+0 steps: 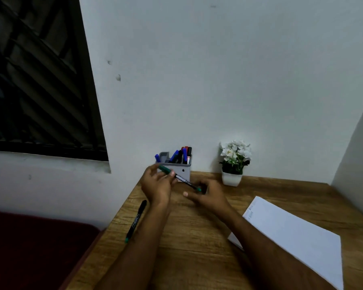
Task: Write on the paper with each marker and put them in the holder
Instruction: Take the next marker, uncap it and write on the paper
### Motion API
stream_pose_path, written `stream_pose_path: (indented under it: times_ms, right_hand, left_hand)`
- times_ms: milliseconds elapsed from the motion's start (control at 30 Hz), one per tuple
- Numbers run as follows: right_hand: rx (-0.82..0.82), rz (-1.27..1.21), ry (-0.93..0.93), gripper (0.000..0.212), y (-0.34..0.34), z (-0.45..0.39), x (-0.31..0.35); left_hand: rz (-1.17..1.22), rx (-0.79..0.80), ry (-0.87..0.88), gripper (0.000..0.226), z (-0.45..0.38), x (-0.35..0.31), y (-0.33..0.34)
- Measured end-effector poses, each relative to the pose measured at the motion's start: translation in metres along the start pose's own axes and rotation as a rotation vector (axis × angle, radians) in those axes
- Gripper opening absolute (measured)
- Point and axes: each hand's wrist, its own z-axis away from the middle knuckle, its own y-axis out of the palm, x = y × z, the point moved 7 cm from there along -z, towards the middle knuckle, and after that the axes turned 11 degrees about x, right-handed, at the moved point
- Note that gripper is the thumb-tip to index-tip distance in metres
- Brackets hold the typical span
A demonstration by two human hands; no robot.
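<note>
Both hands are on one green marker (179,178), just in front of the holder (181,168). Left hand (156,186) fingers pinch its cap end, right hand (208,195) fingers curl round the other tip. Another marker (135,221) lies on the surface (189,248) left of the left wrist, paper (298,237) off to the right.

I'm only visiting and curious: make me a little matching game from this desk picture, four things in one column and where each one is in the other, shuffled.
Things:
1. green marker
2. black marker
3. paper
4. flower pot

Places:
A. lying on the desk, outside the left forearm
B. against the wall, right of the holder
C. held between the left hand and right hand
D. flat on the desk's right side

Pairs: 1-C, 2-A, 3-D, 4-B
</note>
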Motion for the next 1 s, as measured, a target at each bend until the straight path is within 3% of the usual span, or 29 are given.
stream_pose_path:
  times_ms: [133, 367, 733, 1000]
  right_hand:
    - [-0.058, 0.266, 0.031, 0.037, 0.000, -0.010, -0.004]
    - [-0.045, 0.383, -0.082, 0.027, 0.006, -0.021, 0.010]
    - [-0.029, 0.335, -0.097, 0.031, 0.006, -0.021, 0.007]
    - [0.002, 0.320, -0.061, 0.028, 0.011, -0.015, 0.003]
  left_hand:
    - [-0.272, 0.018, 0.247, 0.035, -0.028, -0.033, -0.005]
    - [-0.615, 0.024, 0.495, 0.026, -0.064, -0.067, 0.014]
    - [-0.650, -0.001, 0.586, 0.027, -0.089, -0.072, 0.025]
    - [-0.930, 0.077, 0.604, 0.018, -0.089, -0.055, 0.039]
